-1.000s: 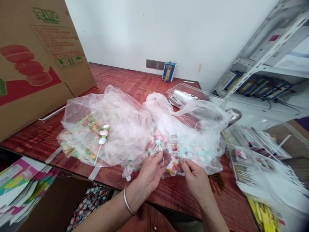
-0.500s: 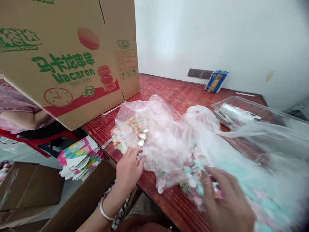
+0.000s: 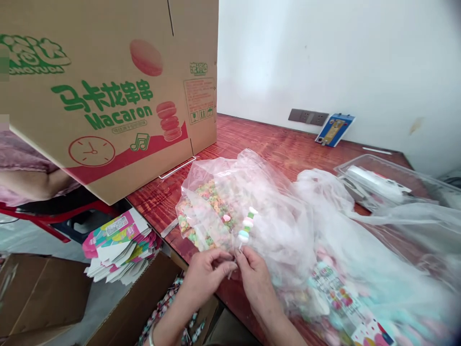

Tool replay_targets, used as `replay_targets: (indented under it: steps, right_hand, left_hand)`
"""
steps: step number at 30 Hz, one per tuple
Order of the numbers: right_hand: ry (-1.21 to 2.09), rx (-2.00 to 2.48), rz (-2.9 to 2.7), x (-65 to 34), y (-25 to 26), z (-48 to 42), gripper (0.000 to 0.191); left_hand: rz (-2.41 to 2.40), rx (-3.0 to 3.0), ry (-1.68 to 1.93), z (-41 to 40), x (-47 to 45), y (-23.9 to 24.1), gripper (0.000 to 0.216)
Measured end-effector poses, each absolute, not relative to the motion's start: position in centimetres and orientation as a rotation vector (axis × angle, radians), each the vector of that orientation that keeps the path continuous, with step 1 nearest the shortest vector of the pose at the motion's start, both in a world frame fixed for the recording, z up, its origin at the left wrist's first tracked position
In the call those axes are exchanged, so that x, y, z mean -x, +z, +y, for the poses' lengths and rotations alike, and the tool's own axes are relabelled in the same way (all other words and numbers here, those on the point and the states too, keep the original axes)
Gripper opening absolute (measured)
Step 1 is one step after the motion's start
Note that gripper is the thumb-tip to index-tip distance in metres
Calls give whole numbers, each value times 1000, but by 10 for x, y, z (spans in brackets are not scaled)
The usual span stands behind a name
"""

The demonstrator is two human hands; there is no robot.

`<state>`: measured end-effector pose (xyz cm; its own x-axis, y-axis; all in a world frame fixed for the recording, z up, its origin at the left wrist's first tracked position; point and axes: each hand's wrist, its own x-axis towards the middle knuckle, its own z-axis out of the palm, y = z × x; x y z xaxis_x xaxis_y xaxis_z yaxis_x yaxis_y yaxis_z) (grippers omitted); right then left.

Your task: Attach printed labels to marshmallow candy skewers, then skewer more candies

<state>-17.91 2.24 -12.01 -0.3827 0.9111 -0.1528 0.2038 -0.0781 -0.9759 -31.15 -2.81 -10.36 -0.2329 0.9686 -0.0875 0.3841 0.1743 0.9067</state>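
A candy skewer (image 3: 246, 227), with pastel white, pink, green and blue pieces on a thin stick, stands tilted over the clear plastic bags. My right hand (image 3: 255, 276) pinches its stick just under the lowest piece. Close beside it, my left hand (image 3: 209, 274) has thumb and fingers closed at the lower end of the same stick. Behind both hands, an open clear bag (image 3: 273, 211) lies crumpled, with small coloured candy rings (image 3: 205, 211) at its left. One loose pink candy (image 3: 226, 218) rests there.
A tall cardboard box (image 3: 144, 144) stands at the left of the red wooden table (image 3: 248, 127). Printed packets (image 3: 345, 300) and a bag of pastel candies (image 3: 382, 269) lie right. A plastic tray (image 3: 392, 166) sits behind. Folded cards (image 3: 122, 245) and an open carton (image 3: 140, 288) are lower left.
My right hand has moved left from the candies and packets to the skewer's stick. My left hand has shifted right and lower along it. The view has swung slightly left.
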Motion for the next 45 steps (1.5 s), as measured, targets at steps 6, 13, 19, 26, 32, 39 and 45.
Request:
replay_targets:
  steps: [6, 13, 19, 26, 32, 39, 45]
  right_hand:
    - [1884, 1147, -1351, 145, -103, 2, 42]
    - [1599, 1284, -1531, 106, -113, -13, 51]
    - [1149, 1317, -1949, 82, -117, -13, 45]
    - [972, 1350, -2201, 69, -122, -15, 38]
    - [1207, 1373, -2119, 74, -113, -18, 40]
    - [1758, 1343, -1806, 83, -103, -27, 45]
    - [1858, 1283, -1742, 84, -104, -27, 51]
  left_hand:
    - [1989, -1784, 1142, 36, 343, -106, 35]
    - [1970, -1726, 1078, 72, 332, -131, 21]
    - [1432, -938, 1585, 54, 304, -89, 26]
    - [1327, -1014, 1516, 42, 282, -68, 12]
    - [1287, -1012, 1467, 33, 277, -68, 13]
    - [1203, -966, 1502, 28, 272, -76, 18]
    - [972, -548, 1513, 34, 269, -84, 26]
